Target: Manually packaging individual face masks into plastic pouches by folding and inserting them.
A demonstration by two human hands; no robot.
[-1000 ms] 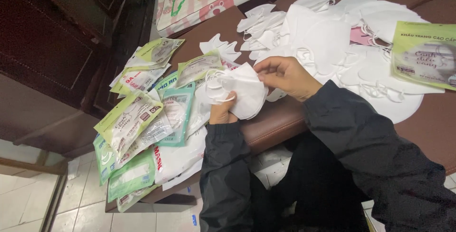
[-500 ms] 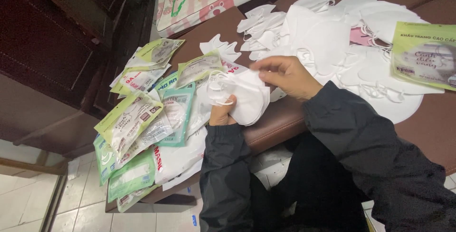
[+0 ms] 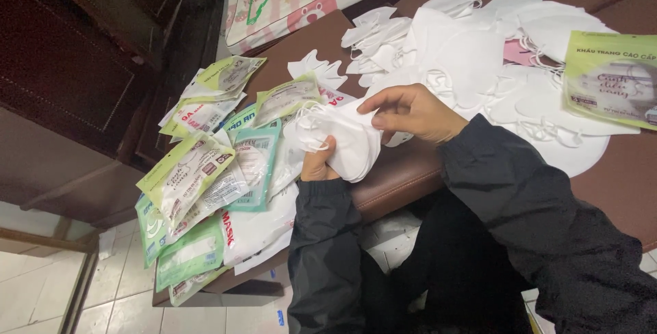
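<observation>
Brown padded bench (image 3: 404, 176): both hands (image 3: 410, 111) grip a soft, folded white mask (image 3: 345, 139)

Two hands (image 3: 410, 111), about ten mask packets (image 3: 185, 176), many loose white masks (image 3: 465, 53).

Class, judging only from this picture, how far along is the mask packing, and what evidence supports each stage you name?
Done: a spread of sealed mask packets lies at the left end of the brown table. In hand: the left hand grips a small stack of white masks while the right hand pinches its top edge. Left: a large heap of loose masks and a green packet to the right.
</observation>
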